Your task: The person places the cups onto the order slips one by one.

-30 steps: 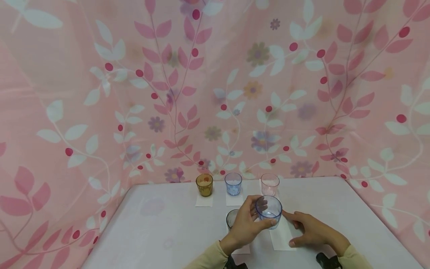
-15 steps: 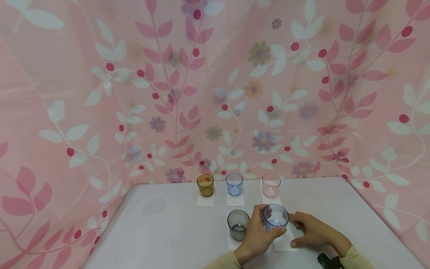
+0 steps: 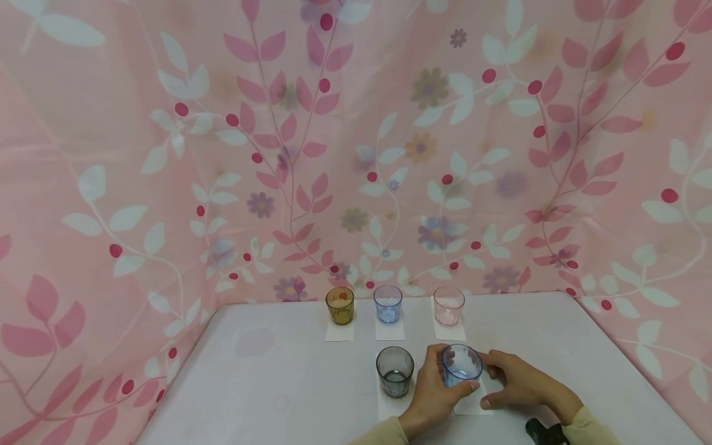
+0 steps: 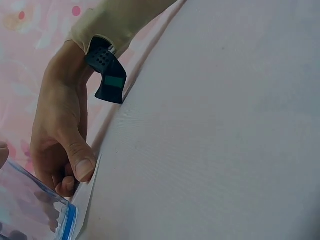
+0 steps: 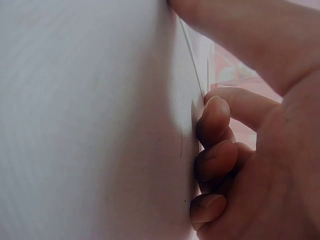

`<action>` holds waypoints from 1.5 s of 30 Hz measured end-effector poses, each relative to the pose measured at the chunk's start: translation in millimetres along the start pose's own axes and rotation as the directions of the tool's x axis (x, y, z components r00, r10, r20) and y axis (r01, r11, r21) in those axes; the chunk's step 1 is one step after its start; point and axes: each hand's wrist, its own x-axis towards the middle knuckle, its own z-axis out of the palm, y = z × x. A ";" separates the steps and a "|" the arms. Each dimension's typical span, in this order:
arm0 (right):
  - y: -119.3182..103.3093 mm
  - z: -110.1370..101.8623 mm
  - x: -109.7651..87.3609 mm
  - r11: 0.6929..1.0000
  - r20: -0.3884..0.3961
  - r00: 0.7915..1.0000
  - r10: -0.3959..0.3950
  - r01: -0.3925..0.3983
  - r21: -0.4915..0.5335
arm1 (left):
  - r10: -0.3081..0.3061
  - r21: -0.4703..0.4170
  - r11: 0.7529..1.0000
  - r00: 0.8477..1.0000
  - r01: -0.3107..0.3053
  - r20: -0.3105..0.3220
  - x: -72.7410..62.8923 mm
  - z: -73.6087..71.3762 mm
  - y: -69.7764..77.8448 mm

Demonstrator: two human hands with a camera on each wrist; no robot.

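Observation:
My left hand (image 3: 434,392) grips a clear blue drinking glass (image 3: 463,369) from its left side, thumb across the near face. The glass is upright, over a white paper strip (image 3: 474,406). In the left wrist view the base of the blue glass (image 4: 67,222) is right at the paper. To the right of the glass, my right hand (image 3: 525,383) lies on the paper's right edge with thumb and index finger spread. Its other fingers (image 5: 217,160) are bent against the table in the right wrist view. A grey glass (image 3: 395,372) stands on paper left of my left hand.
At the back of the white table (image 3: 278,371) stand an amber glass (image 3: 340,307), a light blue glass (image 3: 387,306) and a pink glass (image 3: 448,307), each on a paper strip. A floral pink cloth (image 3: 356,154) hangs behind. A black wrist device (image 3: 545,431) sits by the right sleeve.
My left hand has carried the blue glass right and down onto the paper strip, uncovering the grey glass. The right hand stays almost where it was.

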 end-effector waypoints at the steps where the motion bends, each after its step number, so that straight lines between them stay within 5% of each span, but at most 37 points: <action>1: 0.0 -0.3 0.6 1.000 0.001 1.000 -0.002 0.002 -0.002 | 0.002 0.003 1.000 1.000 -0.002 0.001 0.7 0.3 -1.2; 28: 1.5 -8.9 -1.9 0.998 0.007 1.000 -0.012 0.012 -0.064 | 0.105 -0.039 0.994 0.988 -0.101 0.109 11.2 2.2 -14.8; 45: 6.8 -0.4 0.0 0.998 0.005 0.999 -0.049 0.049 0.030 | 0.031 0.026 0.999 0.994 -0.034 0.102 8.0 -1.8 -19.1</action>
